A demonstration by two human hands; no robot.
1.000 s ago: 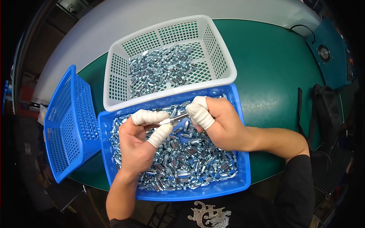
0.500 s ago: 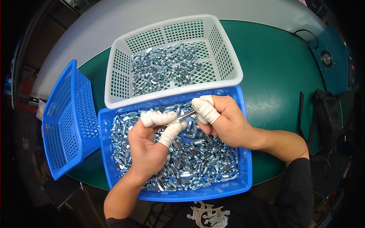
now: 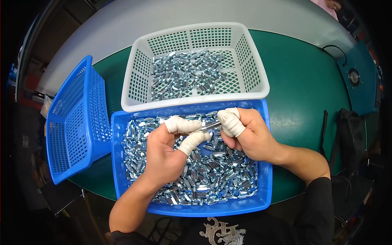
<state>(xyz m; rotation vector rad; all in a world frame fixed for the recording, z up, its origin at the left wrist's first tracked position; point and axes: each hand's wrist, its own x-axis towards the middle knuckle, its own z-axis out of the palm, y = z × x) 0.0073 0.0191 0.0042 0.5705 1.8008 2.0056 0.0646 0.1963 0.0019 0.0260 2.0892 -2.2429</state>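
Over the blue tub my left hand [image 3: 165, 153] pinches one end of a slim silver hex standoff [image 3: 210, 125] between thumb and forefinger. White finger cots cover those fingertips. My right hand [image 3: 249, 132], also wearing white finger cots, closes its thumb and fingers on the other end, so both hands hold the piece almost level. Its ends are hidden by the fingers. Beneath the hands, the blue tub [image 3: 267, 179] holds a deep layer of similar shiny standoffs [image 3: 208, 175], lying in all directions.
Behind the tub, a white perforated basket [image 3: 261, 77] holds a smaller heap of the same pieces. At the left a blue perforated basket [image 3: 73, 134] stands tipped on its side. A teal fan unit [image 3: 355, 77] and a black bag [image 3: 349, 139] are on the right of the green table [image 3: 298, 81].
The whole view has shifted slightly, with the baskets and hands appearing a little farther right. Both hands keep their grip on the standoff. A person in pink now shows at the far upper right.
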